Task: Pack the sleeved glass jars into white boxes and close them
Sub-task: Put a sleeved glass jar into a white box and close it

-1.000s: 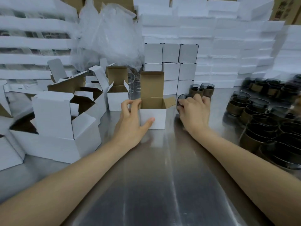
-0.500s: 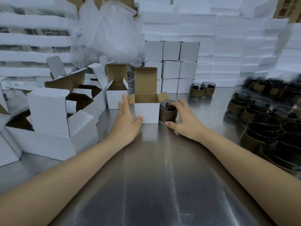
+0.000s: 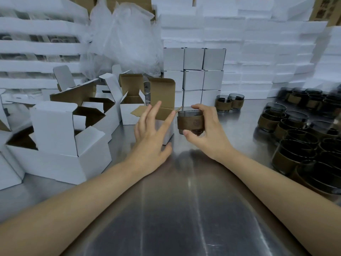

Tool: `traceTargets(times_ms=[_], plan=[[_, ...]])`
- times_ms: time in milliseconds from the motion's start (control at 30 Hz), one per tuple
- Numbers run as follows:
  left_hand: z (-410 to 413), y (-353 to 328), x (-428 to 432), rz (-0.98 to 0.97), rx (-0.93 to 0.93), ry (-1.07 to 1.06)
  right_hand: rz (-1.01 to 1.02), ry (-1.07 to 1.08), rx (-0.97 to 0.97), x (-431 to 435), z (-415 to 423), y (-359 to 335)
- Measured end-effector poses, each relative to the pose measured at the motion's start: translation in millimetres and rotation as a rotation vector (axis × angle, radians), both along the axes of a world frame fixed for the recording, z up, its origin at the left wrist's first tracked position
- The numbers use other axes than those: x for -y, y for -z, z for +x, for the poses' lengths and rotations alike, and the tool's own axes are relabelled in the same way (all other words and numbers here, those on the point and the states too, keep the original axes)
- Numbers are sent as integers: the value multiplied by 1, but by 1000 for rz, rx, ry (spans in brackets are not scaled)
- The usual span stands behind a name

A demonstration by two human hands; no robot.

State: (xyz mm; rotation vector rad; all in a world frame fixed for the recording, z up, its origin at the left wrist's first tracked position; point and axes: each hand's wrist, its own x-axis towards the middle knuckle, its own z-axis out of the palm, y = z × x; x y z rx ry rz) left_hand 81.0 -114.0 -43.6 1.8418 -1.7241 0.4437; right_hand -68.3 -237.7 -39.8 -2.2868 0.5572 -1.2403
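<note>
A small white box (image 3: pixel 167 134) stands open on the steel table, its brown lid flap upright. My left hand (image 3: pixel 150 134) hovers in front of the box with fingers spread and straight, covering most of its front. My right hand (image 3: pixel 206 133) grips a glass jar with a brown sleeve (image 3: pixel 191 122), lifted just right of the box's open top. Two more sleeved jars (image 3: pixel 229 102) stand behind, near a block of closed white boxes (image 3: pixel 193 71).
Several open, empty white boxes (image 3: pixel 60 137) crowd the left side. Many sleeved jars (image 3: pixel 302 143) fill the right edge of the table. White foam stacks and a plastic bag (image 3: pixel 125 37) line the back. The steel tabletop (image 3: pixel 175 209) stretches toward me.
My right hand dragged a jar from the back to beside the box, then lifted it off the table. My left hand left the box's side and spread its fingers.
</note>
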Motion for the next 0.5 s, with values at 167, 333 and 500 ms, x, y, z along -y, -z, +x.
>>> traceTargets(times_ms=[167, 333, 500], plan=[[1, 1, -1, 66, -7, -29, -14, -74, 10, -2, 2, 1], [2, 3, 0, 83, -19, -33, -39, -64, 31, -4, 3, -1], [1, 1, -1, 23, -33, -11, -98, -62, 27, -9, 5, -5]])
